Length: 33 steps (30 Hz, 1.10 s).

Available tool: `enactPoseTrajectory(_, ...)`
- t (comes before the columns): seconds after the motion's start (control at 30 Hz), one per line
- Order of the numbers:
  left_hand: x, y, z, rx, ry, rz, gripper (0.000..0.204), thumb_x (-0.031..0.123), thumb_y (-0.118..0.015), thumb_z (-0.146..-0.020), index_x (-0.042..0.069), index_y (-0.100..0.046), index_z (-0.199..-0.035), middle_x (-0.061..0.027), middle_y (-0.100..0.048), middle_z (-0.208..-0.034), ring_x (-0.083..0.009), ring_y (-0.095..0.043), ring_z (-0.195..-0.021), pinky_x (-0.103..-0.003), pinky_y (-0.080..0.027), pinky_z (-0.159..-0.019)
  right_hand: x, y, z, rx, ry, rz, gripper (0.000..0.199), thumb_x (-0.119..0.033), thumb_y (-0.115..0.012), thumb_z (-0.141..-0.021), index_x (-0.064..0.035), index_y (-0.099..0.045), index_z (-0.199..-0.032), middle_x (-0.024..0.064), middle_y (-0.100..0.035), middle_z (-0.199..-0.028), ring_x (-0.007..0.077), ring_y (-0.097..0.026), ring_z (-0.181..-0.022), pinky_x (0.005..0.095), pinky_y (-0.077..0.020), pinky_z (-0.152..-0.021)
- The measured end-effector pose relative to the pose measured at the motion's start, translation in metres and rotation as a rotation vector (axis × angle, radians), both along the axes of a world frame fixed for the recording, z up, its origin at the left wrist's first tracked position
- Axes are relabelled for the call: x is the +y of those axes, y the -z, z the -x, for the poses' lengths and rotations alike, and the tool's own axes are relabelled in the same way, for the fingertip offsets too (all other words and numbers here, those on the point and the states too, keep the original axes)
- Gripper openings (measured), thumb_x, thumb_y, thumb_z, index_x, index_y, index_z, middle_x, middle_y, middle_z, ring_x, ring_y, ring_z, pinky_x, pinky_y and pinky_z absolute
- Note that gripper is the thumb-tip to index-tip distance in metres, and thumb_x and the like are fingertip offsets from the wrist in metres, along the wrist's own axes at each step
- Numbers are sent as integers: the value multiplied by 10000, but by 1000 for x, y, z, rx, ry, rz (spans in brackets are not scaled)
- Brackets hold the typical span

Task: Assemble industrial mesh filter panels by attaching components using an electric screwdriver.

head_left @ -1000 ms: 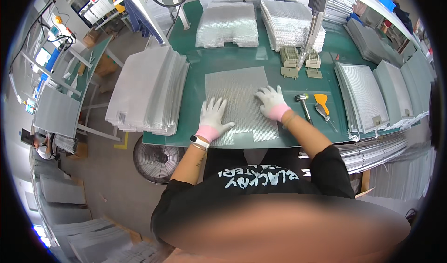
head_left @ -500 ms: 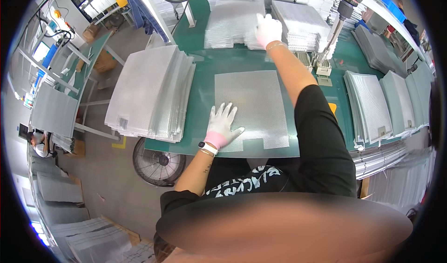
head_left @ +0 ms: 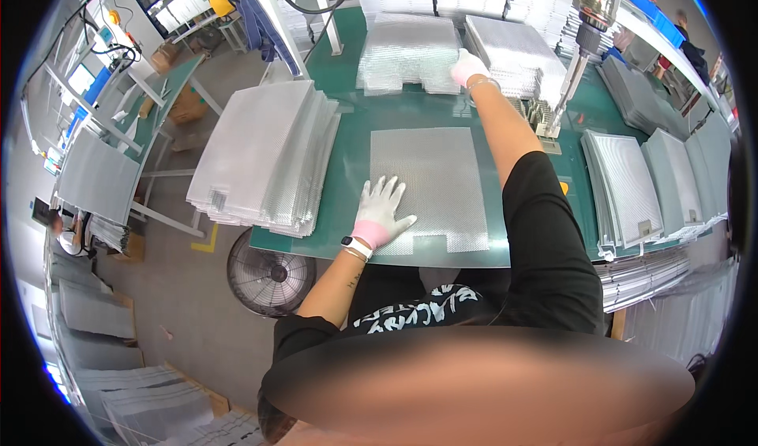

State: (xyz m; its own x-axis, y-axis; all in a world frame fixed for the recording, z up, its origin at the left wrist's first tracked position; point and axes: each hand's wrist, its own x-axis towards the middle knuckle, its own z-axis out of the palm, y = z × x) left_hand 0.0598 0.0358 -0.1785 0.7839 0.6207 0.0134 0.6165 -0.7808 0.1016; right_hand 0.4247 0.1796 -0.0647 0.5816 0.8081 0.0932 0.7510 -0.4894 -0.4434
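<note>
My left hand (head_left: 383, 213), in a white and pink glove, lies flat with fingers spread on a silvery mesh sheet (head_left: 442, 174) with a notch in its near edge. My right hand (head_left: 470, 70), gloved alike, reaches far forward to the right edge of a stack of similar mesh sheets (head_left: 407, 47). Its fingers are closed at the edge of a sheet there; the fingertips are partly hidden. Another stack of mesh sheets (head_left: 517, 47) stands just to the right of that hand.
A tall stack of mesh sheets (head_left: 257, 154) is on the left of the green table (head_left: 347, 138). A tool with a long shaft (head_left: 580, 59) hangs at the right above small metal fixtures (head_left: 545, 118). More sheets (head_left: 624, 181) stand at the right edge. A floor fan (head_left: 272, 272) is below left.
My right hand has drawn slightly nearer, down the right edge of the far stack, and its fingers have closed. My left hand stays flat on the near sheet. The view has shifted a little.
</note>
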Motion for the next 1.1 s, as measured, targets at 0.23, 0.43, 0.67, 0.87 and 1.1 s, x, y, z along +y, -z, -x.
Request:
enactPoseTrajectory(0.23, -1, -1, -3, -56, 28, -1, 822, 609, -556, -881, 94, -381, -1498, -149, -326, -1566, -333, -240, -1479, -538, -138, -1213, -2, -24, 12, -329, -225, -892, 457, -140, -587, -906, -128, -573, -1362, 186, -634, -1240, 281, -672, -1022, 380, -520, -915)
enactPoseTrajectory(0.43, 4, 10, 8, -75, -4, 41, 821, 600, -568, -872, 96, -391, -1495, -151, -326, -1565, -340, -233, -1479, -537, -132, -1215, -32, -65, 28, 676, -407, -1270, 503, -95, -642, -908, -99, -550, -1403, 110, -644, -1227, 122, -589, -1082, 256, -464, -953)
enactPoseTrajectory(0.67, 16, 14, 10, -132, 26, 142, 811, 555, -638, -835, 121, -419, -1484, -137, -305, -1586, -337, -192, -1498, -510, -83, -1234, -62, -16, 11, 640, -283, -793, 348, -26, -632, -920, -38, -653, -1267, 43, -677, -1227, 128, -612, -1073, 269, -462, -984)
enactPoseTrajectory(0.87, 30, 20, 9, -142, 75, 238, 690, 446, -631, -875, 142, -447, -1467, -129, -315, -1587, -341, -171, -1507, -498, -64, -1237, -105, -17, 5, 918, -405, -1101, 345, -26, -648, -918, -37, -650, -1263, 39, -684, -1186, 117, -612, -1020, 258, -479, -936)
enactPoseTrajectory(1.1, 40, 7, 22, -910, -193, 552, 604, 421, -229, -1079, -4, -380, -1481, -184, -382, -1546, -346, -280, -1468, -452, -166, -1224, -218, 17, 53, 778, -273, -954, 378, -66, -658, -921, -23, -621, -1295, 59, -663, -1214, 115, -611, -1041, 247, -478, -911)
